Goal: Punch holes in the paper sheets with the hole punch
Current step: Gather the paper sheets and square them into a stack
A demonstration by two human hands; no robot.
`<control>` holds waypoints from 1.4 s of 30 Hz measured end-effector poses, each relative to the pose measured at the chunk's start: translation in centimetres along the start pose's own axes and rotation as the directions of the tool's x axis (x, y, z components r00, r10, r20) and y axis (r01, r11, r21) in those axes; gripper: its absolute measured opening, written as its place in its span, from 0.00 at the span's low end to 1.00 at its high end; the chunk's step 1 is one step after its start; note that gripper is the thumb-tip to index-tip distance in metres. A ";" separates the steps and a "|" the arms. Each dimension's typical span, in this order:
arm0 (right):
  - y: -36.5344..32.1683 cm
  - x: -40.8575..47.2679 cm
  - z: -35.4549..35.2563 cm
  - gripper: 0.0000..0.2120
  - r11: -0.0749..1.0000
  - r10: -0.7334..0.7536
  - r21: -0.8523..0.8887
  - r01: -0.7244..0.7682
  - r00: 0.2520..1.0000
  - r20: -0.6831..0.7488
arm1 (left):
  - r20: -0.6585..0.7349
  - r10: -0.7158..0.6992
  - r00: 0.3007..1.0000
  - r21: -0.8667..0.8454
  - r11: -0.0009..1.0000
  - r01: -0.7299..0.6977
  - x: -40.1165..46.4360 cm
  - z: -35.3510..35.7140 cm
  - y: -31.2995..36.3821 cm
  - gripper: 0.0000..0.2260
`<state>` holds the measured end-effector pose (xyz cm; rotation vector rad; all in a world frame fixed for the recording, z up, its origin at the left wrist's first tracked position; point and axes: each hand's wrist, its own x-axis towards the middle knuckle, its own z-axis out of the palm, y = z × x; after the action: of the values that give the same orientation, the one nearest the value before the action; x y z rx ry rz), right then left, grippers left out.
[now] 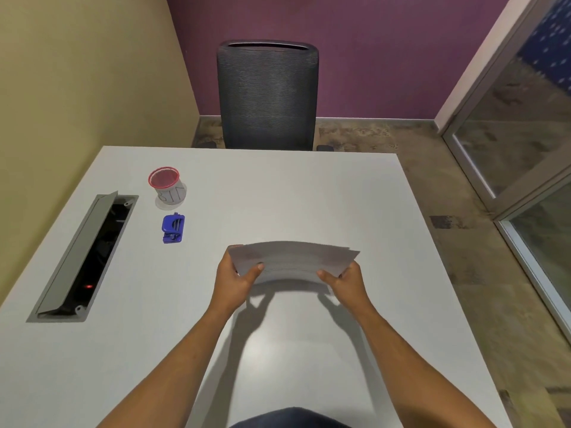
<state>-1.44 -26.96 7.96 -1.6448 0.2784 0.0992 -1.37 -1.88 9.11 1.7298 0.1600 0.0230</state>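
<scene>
One white desk (309, 193), purple wall (370, 41) behind.

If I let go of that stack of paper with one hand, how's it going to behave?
Probably floppy: the paper stack already bows between the left hand and right hand. Its far edges look fanned, so loose sheets may slide apart. It seems light, since thumbs and fingers alone hold it above the table.
</scene>
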 end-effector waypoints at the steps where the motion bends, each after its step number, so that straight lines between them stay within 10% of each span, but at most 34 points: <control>1: 0.2 -0.1 0.0 0.16 1.000 0.007 0.011 -0.007 1.000 -0.012 | -0.001 -0.008 1.000 -0.002 1.000 0.008 0.0 0.2 -0.1 0.16; 42: -0.4 -0.6 1.9 0.23 1.000 0.011 -0.009 -0.012 0.996 -0.089 | -0.087 -0.126 0.988 -0.117 0.986 0.116 -0.3 2.1 -0.2 0.12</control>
<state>-1.76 -24.97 8.35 -1.6599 0.3558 0.0358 -1.51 -3.96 8.61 1.6053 0.3273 0.0231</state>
